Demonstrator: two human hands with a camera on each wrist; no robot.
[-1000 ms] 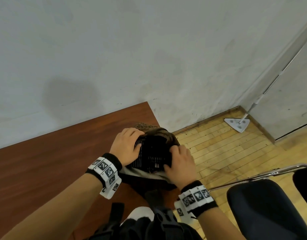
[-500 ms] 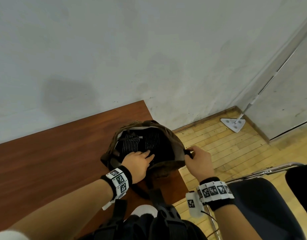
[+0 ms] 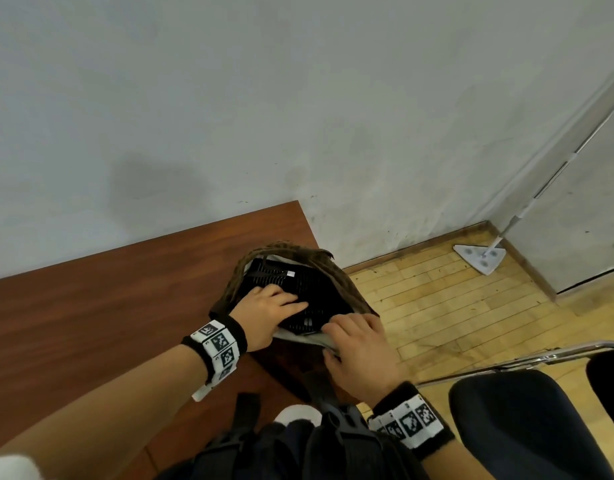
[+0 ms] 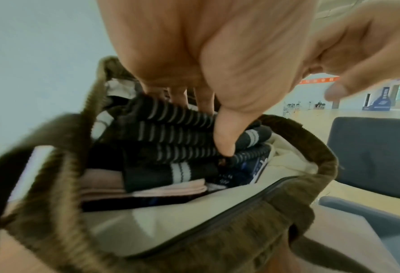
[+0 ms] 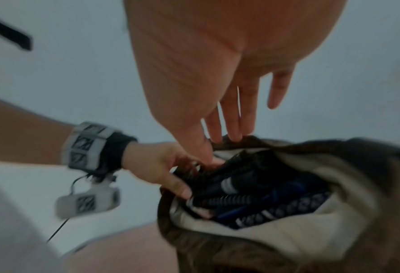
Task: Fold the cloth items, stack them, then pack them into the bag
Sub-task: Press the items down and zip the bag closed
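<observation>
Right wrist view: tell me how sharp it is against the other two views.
Right wrist view: motion-smeared throughout, the brown corduroy bag and left hand soft. Left wrist view: the striped dark folded cloths fairly crisp, the bag's near rim blurred. Head view: sharpest, evenly lit, with a soft shadow on the wall.

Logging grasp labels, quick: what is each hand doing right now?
Left hand: inside the brown bag, grips the black striped cloth stack.
Right hand: fingers straight, touching the bag's near rim, gripping nothing.
</observation>
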